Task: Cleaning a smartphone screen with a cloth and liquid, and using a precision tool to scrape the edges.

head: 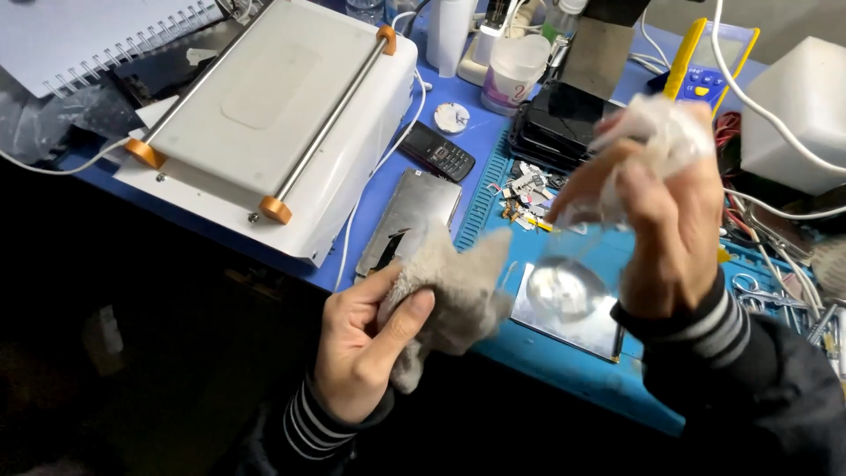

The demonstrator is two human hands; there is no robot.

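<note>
My left hand (366, 339) is closed around a crumpled beige cloth (458, 282) at the near edge of the blue work mat (573, 361). My right hand (656, 211) is raised above the mat, gripping a crinkled clear plastic film (656, 132) that hangs down from the fingers. Under the film, a shiny rectangular glass panel (568, 304) lies flat on the mat. A flat phone screen panel (410, 220) rests to the left of the cloth, with a small black keypad phone (438, 152) beyond it.
A white flat machine with orange-capped rods (273, 115) fills the left of the table. A spiral notebook (88, 35) sits far left. Black phones are stacked (560, 123) at centre back, beside a white cup (514, 70), a yellow multimeter (705, 75), cables, tweezers (775, 300) and small loose parts (524, 194).
</note>
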